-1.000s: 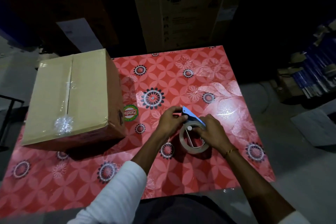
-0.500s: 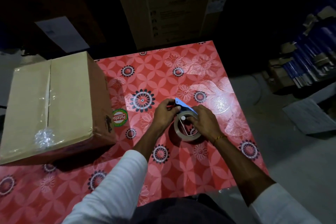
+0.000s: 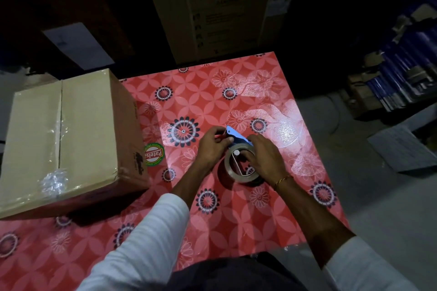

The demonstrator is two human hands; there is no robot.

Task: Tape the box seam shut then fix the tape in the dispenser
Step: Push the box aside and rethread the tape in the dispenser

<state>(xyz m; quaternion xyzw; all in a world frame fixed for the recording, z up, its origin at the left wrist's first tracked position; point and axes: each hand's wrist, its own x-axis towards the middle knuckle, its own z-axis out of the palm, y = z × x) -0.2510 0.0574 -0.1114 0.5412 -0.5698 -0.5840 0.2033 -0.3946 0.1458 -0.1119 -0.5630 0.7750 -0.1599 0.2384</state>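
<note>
Both hands gripped the tape dispenser [image 3: 238, 140]: left hand [image 3: 212, 146] pinched its blade end, right hand [image 3: 264, 160] clamped the roll [image 3: 236, 170]; best kept steady mid-counter [image 3: 236, 220].

Round green-rimmed sticker [image 3: 154, 154] on red floral tabletop [image 3: 236, 220]: "Patels", inverted. Tall carton [image 3: 220, 7] print: illegible.

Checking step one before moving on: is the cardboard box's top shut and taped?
Shut and taped. The cardboard box has both flaps flat, with glossy clear tape along the centre seam.
</note>
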